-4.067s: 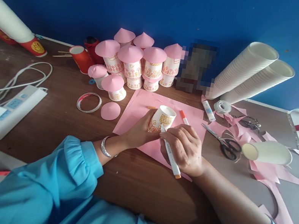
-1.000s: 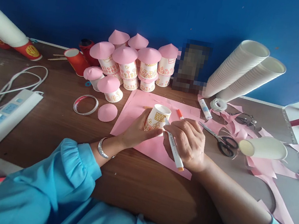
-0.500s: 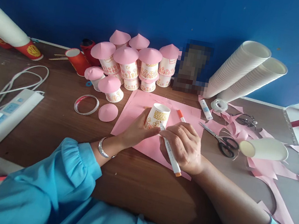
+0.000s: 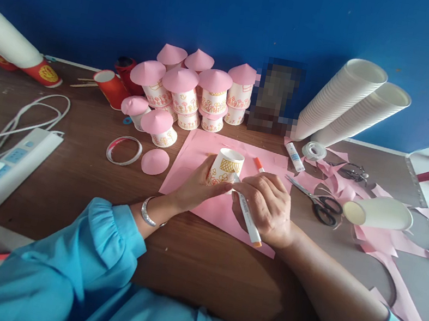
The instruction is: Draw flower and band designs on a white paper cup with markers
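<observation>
My left hand point(image 4: 193, 187) is wrapped round a small white paper cup point(image 4: 226, 166) with orange and red drawings, tilted over a pink paper sheet point(image 4: 203, 153). My right hand point(image 4: 267, 206) grips a white marker point(image 4: 248, 217) with an orange end, its tip against the cup's side. An orange marker cap point(image 4: 258, 164) lies on the sheet just behind my right hand.
Finished cups with pink cone lids point(image 4: 187, 92) cluster at the back. Two leaning stacks of white cups point(image 4: 349, 104), scissors point(image 4: 321, 204), a glue stick point(image 4: 294, 156), tape point(image 4: 314, 151), a lying cup point(image 4: 379, 213) and pink scraps are right. A power strip point(image 4: 11, 158), ring point(image 4: 124, 150) and pink cone point(image 4: 155, 161) are left.
The marker tip has shifted a little along the cup's side and the cup has turned slightly in my left hand. Both hands keep their hold.
</observation>
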The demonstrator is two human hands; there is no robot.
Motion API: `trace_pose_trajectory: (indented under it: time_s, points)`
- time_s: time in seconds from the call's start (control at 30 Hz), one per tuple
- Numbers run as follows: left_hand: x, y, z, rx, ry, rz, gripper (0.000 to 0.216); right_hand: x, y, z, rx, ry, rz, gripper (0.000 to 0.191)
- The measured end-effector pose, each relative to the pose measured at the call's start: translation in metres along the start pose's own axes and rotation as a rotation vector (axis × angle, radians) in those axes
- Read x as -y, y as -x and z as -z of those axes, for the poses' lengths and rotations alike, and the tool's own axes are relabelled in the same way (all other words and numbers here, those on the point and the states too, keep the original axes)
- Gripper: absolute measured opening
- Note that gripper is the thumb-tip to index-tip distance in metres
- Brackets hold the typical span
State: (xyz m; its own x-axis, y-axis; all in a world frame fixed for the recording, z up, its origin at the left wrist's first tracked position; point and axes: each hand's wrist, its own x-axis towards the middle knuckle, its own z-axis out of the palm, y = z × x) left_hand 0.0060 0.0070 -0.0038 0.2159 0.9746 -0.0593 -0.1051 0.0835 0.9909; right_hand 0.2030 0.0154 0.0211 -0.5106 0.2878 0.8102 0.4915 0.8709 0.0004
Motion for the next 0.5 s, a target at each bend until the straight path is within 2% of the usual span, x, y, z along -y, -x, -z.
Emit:
trace_pose_trajectory:
  time_s: [0.2, 0.5]
  points:
    - [-0.0042, -0.0001, 0.0002, 0.023, 0.006, -0.008, 0.068, -0.002, -0.0003, 0.0001, -0.008, 0.009, -0.006, 0.03]
    - [-0.0015, -0.0009, 0.002, 0.034, 0.008, -0.017, 0.065, -0.0036, -0.0027, 0.0019, -0.013, 0.043, 0.008, 0.02]
